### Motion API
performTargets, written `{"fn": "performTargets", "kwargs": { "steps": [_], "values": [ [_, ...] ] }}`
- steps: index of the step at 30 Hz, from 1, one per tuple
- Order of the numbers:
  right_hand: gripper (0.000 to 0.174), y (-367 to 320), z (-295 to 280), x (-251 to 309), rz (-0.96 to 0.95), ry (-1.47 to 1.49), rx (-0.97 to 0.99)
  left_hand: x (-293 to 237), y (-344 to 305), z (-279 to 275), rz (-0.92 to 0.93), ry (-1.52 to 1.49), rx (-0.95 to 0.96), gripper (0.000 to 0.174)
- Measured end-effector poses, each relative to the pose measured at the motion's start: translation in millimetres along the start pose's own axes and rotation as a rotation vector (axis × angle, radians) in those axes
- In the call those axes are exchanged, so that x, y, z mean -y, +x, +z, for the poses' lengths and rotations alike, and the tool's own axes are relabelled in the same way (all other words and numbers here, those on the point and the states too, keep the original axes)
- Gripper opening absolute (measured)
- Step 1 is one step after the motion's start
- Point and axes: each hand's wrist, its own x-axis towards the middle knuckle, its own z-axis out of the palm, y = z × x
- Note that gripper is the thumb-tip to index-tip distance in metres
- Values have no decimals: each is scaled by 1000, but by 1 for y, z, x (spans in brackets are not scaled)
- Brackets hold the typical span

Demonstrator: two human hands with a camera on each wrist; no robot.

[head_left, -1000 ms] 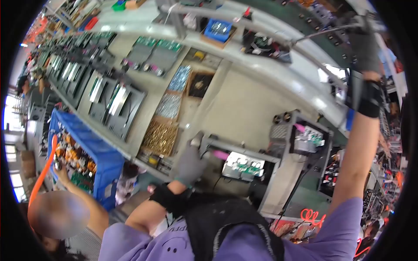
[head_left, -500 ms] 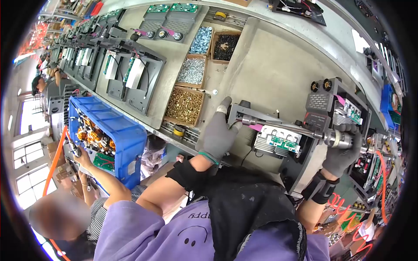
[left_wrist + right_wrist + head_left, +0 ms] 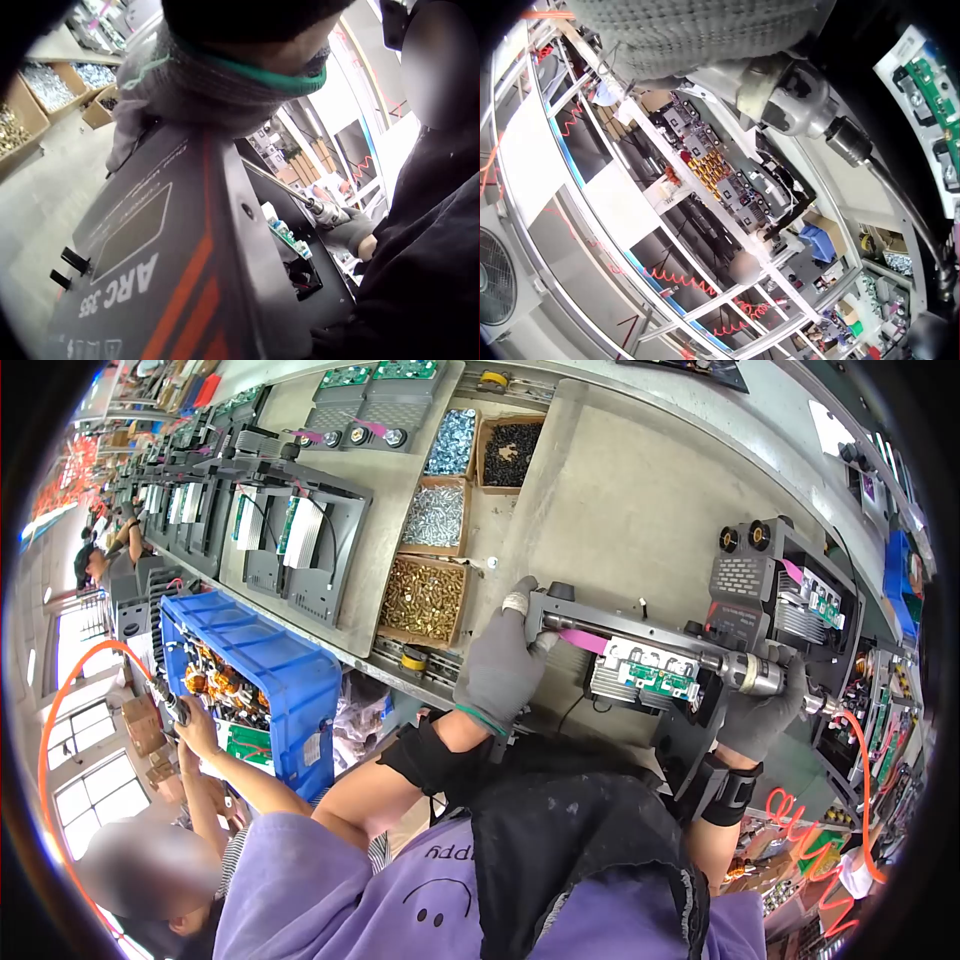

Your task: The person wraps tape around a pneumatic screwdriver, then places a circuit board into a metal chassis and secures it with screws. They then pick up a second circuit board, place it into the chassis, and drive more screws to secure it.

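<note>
My gloved left hand (image 3: 498,670) grips the end of a dark metal machine casing (image 3: 553,604), thumb inside and forefinger over its outer side. In the left wrist view the glove lies over the top edge of the front panel (image 3: 150,262), marked ARC 355. My gloved right hand (image 3: 760,720) holds a pneumatic screwdriver (image 3: 752,673) level, fingers around its body. Its long shaft (image 3: 904,199) runs along the casing, with the tip by my left thumb at the panel's inner side. Below the shaft are a pink strip (image 3: 582,641) and a green circuit board (image 3: 650,675) on a finned heatsink.
A second casing (image 3: 740,585) stands to the right. Boxes of brass fasteners (image 3: 422,600), silver screws (image 3: 435,515) and black screws (image 3: 512,455) lie ahead on the left. Beside a blue crate (image 3: 310,680), another person holds a tool. A red coiled hose (image 3: 800,815) hangs at right.
My right hand has come down from high on the right with the screwdriver, whose shaft now lies along the casing. My left hand stays at the panel end.
</note>
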Motion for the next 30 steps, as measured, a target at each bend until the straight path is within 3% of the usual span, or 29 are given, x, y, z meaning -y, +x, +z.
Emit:
{"fn": "performTargets", "kwargs": {
  "steps": [7, 8, 13, 15, 16, 17, 19, 20, 22, 25, 26, 28, 30],
  "values": [
    [23, 8, -5, -4, 8, 28, -37, 0, 2, 3, 13, 41, -28, 64],
    [24, 11, -14, -4, 23, 55, 35, 1, 2, 3, 25, 23, -28, 64],
    [27, -2, 11, 6, 31, 62, -8, 3, 3, -1, 79, -10, -29, 65],
    [28, 0, 4, 20, 13, 104, 20, -4, 2, -15, -30, 68, 139, 74],
    [29, 0, 1, 35, -44, 128, 69, 2, 7, -19, 11, 94, 163, 82],
    [30, 1, -2, 53, -110, 149, 118, 0, 8, -26, -95, 70, 154, 85],
    [31, 13, -17, 104, -137, 194, 267, -16, 24, -35, 132, -45, 13, 75],
    [29, 22, -25, 134, -193, 107, 267, -31, 36, -30, 229, 48, -16, 73],
    [27, 48, -43, 181, -335, 37, 243, -73, 62, -9, 409, 143, -29, 72],
    [24, 107, -63, 219, -532, 76, 194, -150, 88, 60, 357, 194, 230, 75],
    [24, 124, -68, 225, -542, 102, 194, -174, 95, 86, 345, 243, 267, 81],
    [23, 153, -71, 229, -536, 108, 158, -214, 109, 134, 146, 225, 366, 90],
    [22, 172, -66, 222, -484, 97, 77, -228, 117, 167, 131, 257, 332, 92]
  ]
}}
